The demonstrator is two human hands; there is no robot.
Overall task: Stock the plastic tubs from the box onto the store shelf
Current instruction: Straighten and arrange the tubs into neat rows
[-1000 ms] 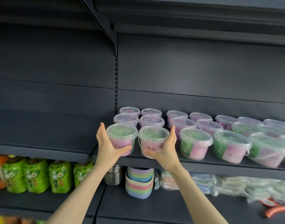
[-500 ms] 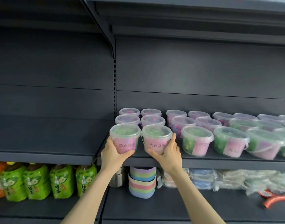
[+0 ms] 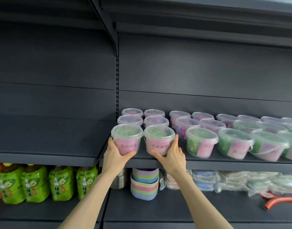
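Two clear plastic tubs with green contents and pink labels stand side by side at the front left of the dark shelf [image 3: 224, 165]. My left hand [image 3: 114, 154] grips the left tub [image 3: 127, 138] from its left side, thumb under its front. My right hand [image 3: 172, 156] grips the right tub [image 3: 158, 138] from its right side, thumb across the front. Both tubs rest on the shelf. Behind and to the right stand several more lidded tubs [image 3: 201, 139] in rows. The box is out of view.
The shelf bay to the left [image 3: 42, 142] holds nothing. On the shelf below stand green tea pouches [image 3: 34, 184], a metal container [image 3: 118, 180], stacked pastel bowls [image 3: 144, 184], wrapped packs [image 3: 241, 180] and an orange tool [image 3: 280, 201]. Another shelf hangs overhead.
Both hands have set the two tubs down on the shelf's front edge and pushed them slightly back, in line with the front row. The hands still hold them.
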